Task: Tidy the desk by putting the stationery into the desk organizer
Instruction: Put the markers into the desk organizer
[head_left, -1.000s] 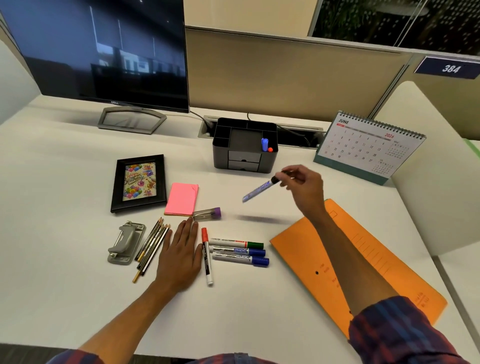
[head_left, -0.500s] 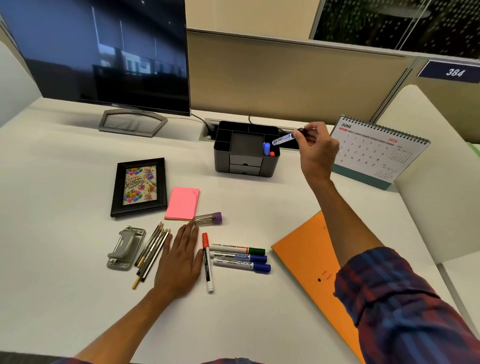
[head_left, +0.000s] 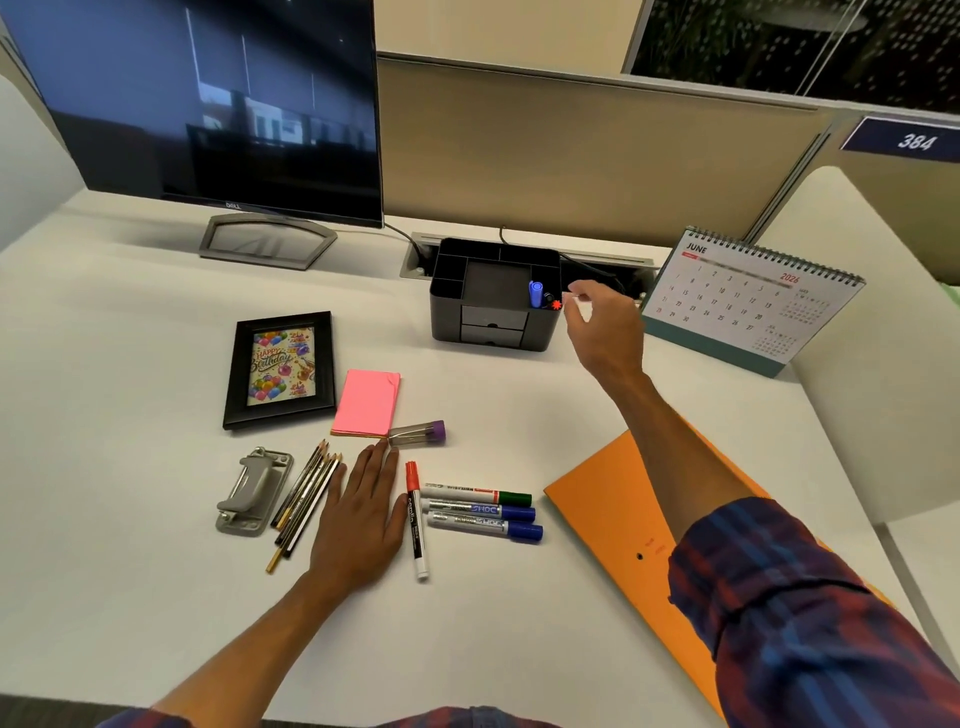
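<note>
Standing at the back of a white desk (head_left: 130, 519), a black desk organizer (head_left: 496, 296) holds markers upright in its front right compartment: a blue cap (head_left: 536, 292), a dark cap and a red tip (head_left: 557, 305) show above the rim. Just right of that compartment hovers the right hand (head_left: 602, 327), fingers loosely curled and holding nothing, its fingertips near the organizer's right edge. The left hand (head_left: 358, 519) lies flat on the desk, palm down, fingers straight and together.

Just right of the left hand lies a red-capped marker (head_left: 416, 519), pointing away from the person. Beside it lie three more markers side by side, one with a green cap (head_left: 478, 493) and two with blue caps (head_left: 480, 517). Left of the hand is a bundle of pencils (head_left: 304, 501), then a grey hole punch (head_left: 252, 493). Beyond the fingertips sit a small clear tube with a purple cap (head_left: 418, 434) and a pink sticky-note pad (head_left: 366, 402), touching each other. A black photo frame (head_left: 280, 369) lies left of the pad.

An orange folder (head_left: 613, 514) lies under the right forearm. A June desk calendar (head_left: 748, 301) stands right of the organizer, and a dark monitor (head_left: 208, 104) stands at back left.
</note>
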